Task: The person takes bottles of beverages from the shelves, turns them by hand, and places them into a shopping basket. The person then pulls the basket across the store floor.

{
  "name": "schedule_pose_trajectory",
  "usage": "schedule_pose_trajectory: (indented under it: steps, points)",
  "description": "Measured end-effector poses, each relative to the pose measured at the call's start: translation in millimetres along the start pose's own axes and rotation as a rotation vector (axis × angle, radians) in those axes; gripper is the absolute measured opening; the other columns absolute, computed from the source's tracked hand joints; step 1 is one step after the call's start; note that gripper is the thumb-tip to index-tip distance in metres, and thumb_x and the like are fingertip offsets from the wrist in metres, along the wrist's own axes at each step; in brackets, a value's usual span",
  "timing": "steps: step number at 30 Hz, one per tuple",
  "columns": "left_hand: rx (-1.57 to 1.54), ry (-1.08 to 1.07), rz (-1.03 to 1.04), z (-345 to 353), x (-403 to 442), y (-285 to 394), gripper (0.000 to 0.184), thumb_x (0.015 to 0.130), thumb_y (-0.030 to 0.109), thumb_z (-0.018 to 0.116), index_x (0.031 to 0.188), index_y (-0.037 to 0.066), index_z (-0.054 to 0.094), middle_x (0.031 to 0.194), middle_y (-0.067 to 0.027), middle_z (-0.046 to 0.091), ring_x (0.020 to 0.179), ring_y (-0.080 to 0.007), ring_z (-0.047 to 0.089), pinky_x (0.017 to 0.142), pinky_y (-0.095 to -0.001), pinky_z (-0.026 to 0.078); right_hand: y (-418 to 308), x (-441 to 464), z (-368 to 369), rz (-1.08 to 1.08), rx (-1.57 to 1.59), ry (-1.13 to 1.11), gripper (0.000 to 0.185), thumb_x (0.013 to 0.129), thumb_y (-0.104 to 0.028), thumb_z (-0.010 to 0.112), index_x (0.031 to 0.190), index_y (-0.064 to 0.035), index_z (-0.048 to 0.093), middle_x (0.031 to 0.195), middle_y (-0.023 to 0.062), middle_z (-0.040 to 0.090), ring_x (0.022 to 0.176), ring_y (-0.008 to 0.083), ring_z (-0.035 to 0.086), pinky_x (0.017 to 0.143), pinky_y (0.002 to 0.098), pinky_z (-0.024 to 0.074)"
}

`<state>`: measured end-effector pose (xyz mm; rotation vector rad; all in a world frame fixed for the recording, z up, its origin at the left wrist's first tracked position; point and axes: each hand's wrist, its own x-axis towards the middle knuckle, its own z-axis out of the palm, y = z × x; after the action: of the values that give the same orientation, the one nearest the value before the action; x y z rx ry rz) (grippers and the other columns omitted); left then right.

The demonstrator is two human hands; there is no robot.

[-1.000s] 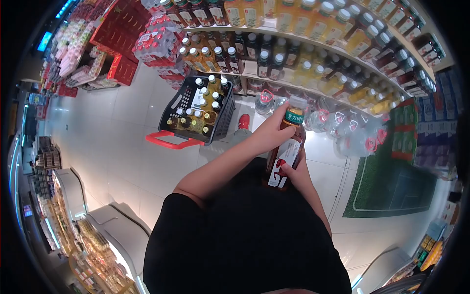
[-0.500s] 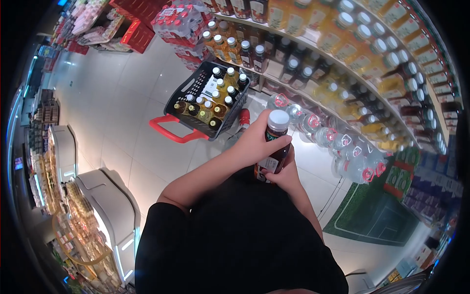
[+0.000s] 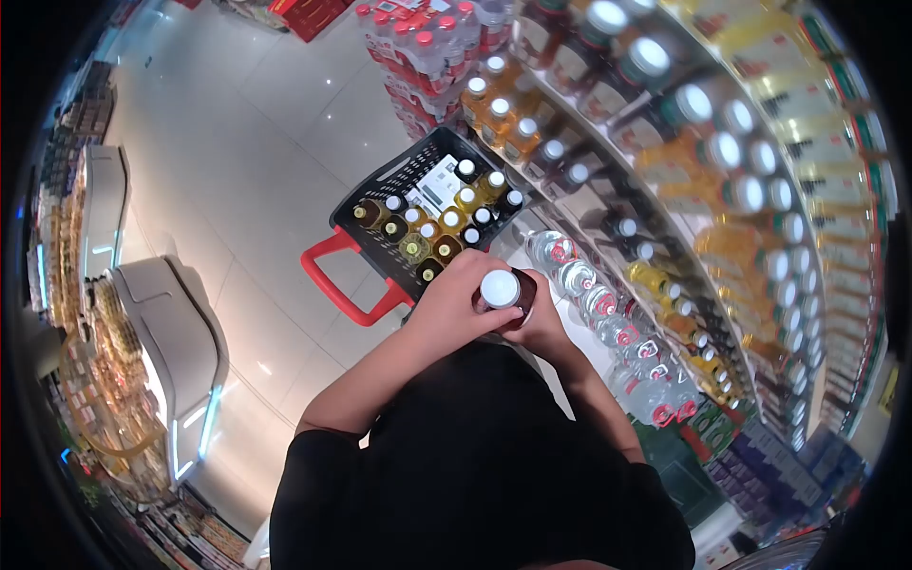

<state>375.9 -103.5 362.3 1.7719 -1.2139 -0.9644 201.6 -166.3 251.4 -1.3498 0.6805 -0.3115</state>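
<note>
Left hand (image 3: 454, 299) and right hand (image 3: 548, 318) clamped round dark bottle (image 3: 525, 293), white cap (image 3: 500, 288) up, by nearest corner of basket (image 3: 385, 180). Smooth sides could slip if either grip slackens; beyond, bottles (image 3: 449, 219) crowding basket's near edge might tip if knocked.

Floor (image 3: 237, 218) is glossy pale tile with bright reflections. At left stands a rounded, pale counter (image 3: 171, 318) with bluish light strips (image 3: 210, 423); tiered shelving (image 3: 578, 206) lines the right.
</note>
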Motion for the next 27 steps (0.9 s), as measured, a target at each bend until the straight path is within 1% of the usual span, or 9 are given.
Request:
schedule_pose_trajectory:
  steps: [6,7,11,12,16,19,21,23,27]
  points:
    - [0.197,0.065,-0.084,-36.7,47.3,-52.8,0.041,0.067,0.019,0.076,0.099,0.006,0.055,0.091,-0.0112,0.056,0.077,-0.0314,0.061,0.064,-0.0374,0.051,28.2,120.0,-4.5,-0.317,-0.523,-0.118,0.079,0.056,-0.010,0.082,0.122,0.0021,0.042,0.116,0.0203,0.053,0.107,0.0341,0.054,0.094,0.0375,0.0434]
    - [0.209,0.051,-0.118,-41.8,54.1,-63.6,0.040,0.067,0.019,0.075,0.099,0.006,0.055,0.091,-0.0114,0.056,0.077,-0.0316,0.061,0.064,-0.0376,0.051,30.4,138.8,-2.7,-0.399,-0.627,-0.126,0.078,0.056,-0.010,0.082,0.122,0.0025,0.042,0.116,0.0210,0.053,0.107,0.0353,0.055,0.093,0.0387,0.0437]
    - [0.267,0.000,-0.203,-58.3,86.9,-108.1,0.038,0.068,0.017,0.072,0.099,0.006,0.054,0.092,-0.0128,0.054,0.078,-0.0329,0.060,0.066,-0.0394,0.051,9.4,203.6,9.5,-0.316,-0.802,-0.177,0.073,0.058,-0.017,0.080,0.119,0.0005,0.045,0.117,0.0205,0.054,0.106,0.0356,0.055,0.092,0.0376,0.0448]
    - [0.283,-0.006,-0.217,-60.3,94.9,-119.5,0.038,0.067,0.016,0.072,0.099,0.006,0.054,0.093,-0.0130,0.053,0.078,-0.0333,0.060,0.066,-0.0397,0.051,29.6,216.4,11.2,-0.383,-0.788,-0.123,0.066,0.060,-0.019,0.078,0.115,-0.0006,0.047,0.112,0.0182,0.056,0.104,0.0348,0.056,0.089,0.0375,0.0460]
    - [0.322,-0.002,-0.290,-61.2,129.2,-173.1,0.037,0.068,0.013,0.070,0.098,0.006,0.050,0.096,-0.0146,0.052,0.083,-0.0359,0.059,0.068,-0.0417,0.051,59.0,266.9,26.3,-0.229,-0.724,-0.178,0.055,0.066,-0.019,0.074,0.110,-0.0011,0.047,0.100,0.0166,0.058,0.095,0.0340,0.058,0.082,0.0400,0.0476]
    - [0.340,-0.021,-0.320,-52.6,152.4,-220.3,0.036,0.068,0.010,0.068,0.098,0.006,0.048,0.097,-0.0164,0.051,0.085,-0.0379,0.058,0.069,-0.0441,0.050,86.0,285.7,31.0,0.219,-0.884,-0.292,0.058,0.069,-0.020,0.072,0.115,-0.0006,0.043,0.100,0.0178,0.058,0.094,0.0339,0.059,0.079,0.0413,0.0486]
    - [0.364,-0.020,-0.312,-40.8,165.4,-257.0,0.036,0.068,0.010,0.068,0.098,0.006,0.048,0.097,-0.0170,0.051,0.085,-0.0385,0.058,0.069,-0.0450,0.050,134.9,286.5,28.1,0.121,-0.951,-0.365,0.062,0.071,-0.023,0.070,0.119,0.0000,0.038,0.100,0.0182,0.059,0.092,0.0341,0.060,0.077,0.0433,0.0490]
    - [0.375,-0.026,-0.349,-28.0,178.7,-298.1,0.036,0.067,0.008,0.070,0.097,0.006,0.051,0.096,-0.0172,0.053,0.087,-0.0383,0.058,0.071,-0.0445,0.050,114.8,287.8,26.1,0.133,-0.875,-0.439,0.062,0.072,-0.024,0.069,0.120,-0.0003,0.038,0.100,0.0184,0.059,0.092,0.0339,0.060,0.077,0.0436,0.0490]
    - [0.370,-0.066,-0.365,-5.9,199.8,-345.9,0.034,0.067,0.006,0.068,0.096,0.007,0.052,0.098,-0.0168,0.054,0.091,-0.0382,0.057,0.075,-0.0450,0.048,99.1,284.6,16.7,0.259,-0.909,-0.547,0.045,0.076,-0.026,0.066,0.110,-0.0038,0.047,0.096,0.0174,0.060,0.091,0.0335,0.060,0.076,0.0433,0.0481]
